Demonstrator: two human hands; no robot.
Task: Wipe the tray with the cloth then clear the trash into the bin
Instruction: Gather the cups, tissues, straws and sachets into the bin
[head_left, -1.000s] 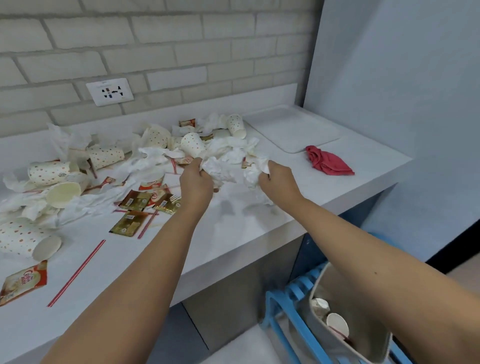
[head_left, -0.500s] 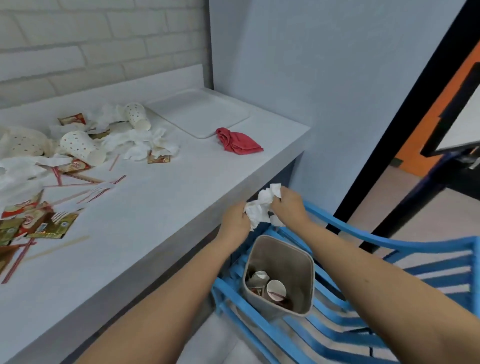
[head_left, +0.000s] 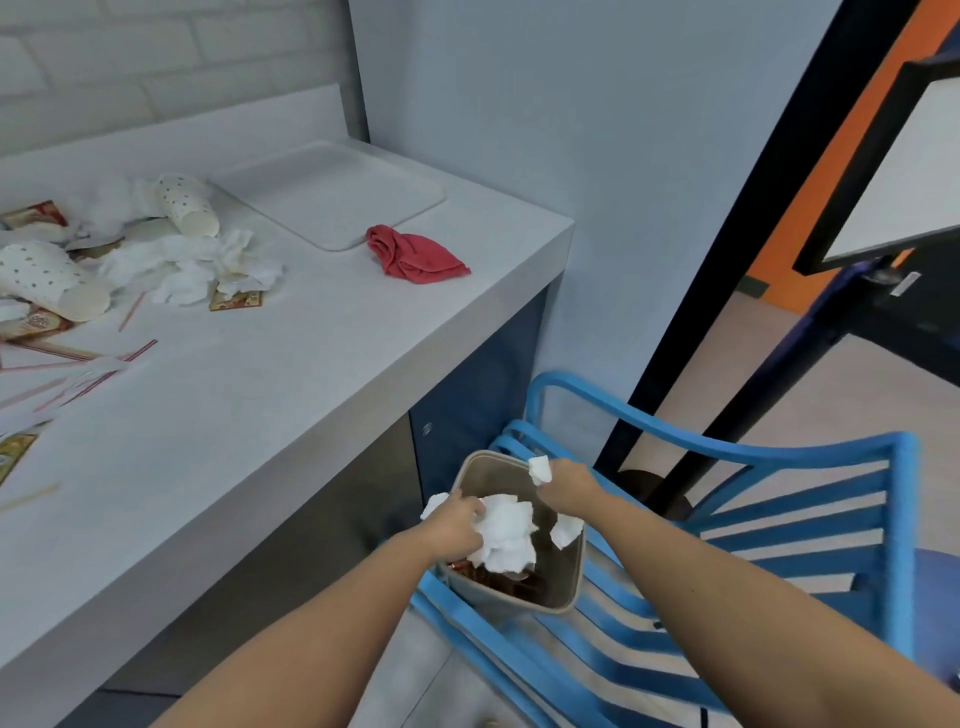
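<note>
A grey bin (head_left: 563, 587) stands on a blue chair below the counter edge. Both hands are over its mouth. My left hand (head_left: 457, 525) grips a wad of white tissues (head_left: 506, 532) that hangs into the bin. My right hand (head_left: 566, 486) pinches a smaller tissue scrap (head_left: 540, 469); another scrap (head_left: 565, 530) hangs below it by the bin wall. On the counter, a white tray (head_left: 332, 195) lies at the back right corner with a red cloth (head_left: 415, 254) beside it. Paper cups (head_left: 187, 205), tissues, sachets and straws lie further left.
The blue slatted chair (head_left: 753, 525) holds the bin and fills the lower right. The counter front edge (head_left: 291, 452) runs diagonally just left of the bin. A dark door frame (head_left: 727, 234) and a table leg stand to the right.
Both hands have carried the tissues off the counter, past its edge and down over the bin. The wad now hangs inside the bin mouth. The view has swung right and down.
</note>
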